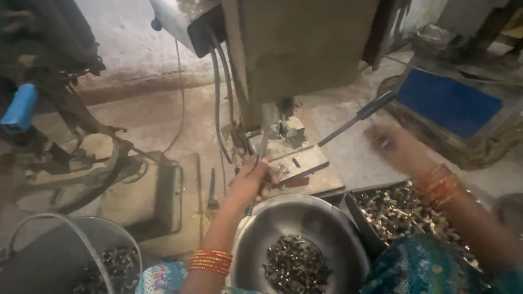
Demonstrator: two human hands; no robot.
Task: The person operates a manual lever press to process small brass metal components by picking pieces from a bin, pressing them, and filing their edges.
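Note:
My left hand (pixel 251 179) reaches to the metal plate (pixel 298 161) at the base of a small press machine (pixel 294 49), its fingers closed around a thin metal rod (pixel 260 158). My right hand (pixel 393 146) is blurred in the air at the right, just below the black-gripped lever handle (pixel 359 115), fingers spread and holding nothing. Orange bangles circle both wrists. Below the left hand sits a round steel bowl (pixel 327 223) with small dark metal parts (pixel 297 267) in it.
A dark tray (pixel 354 198) of shiny small metal parts lies under my right forearm. A bucket (pixel 32 256) with more parts stands at bottom left. A blue-topped box (pixel 448 103) sits at the right, a wheel and machinery (pixel 81 169) at the left.

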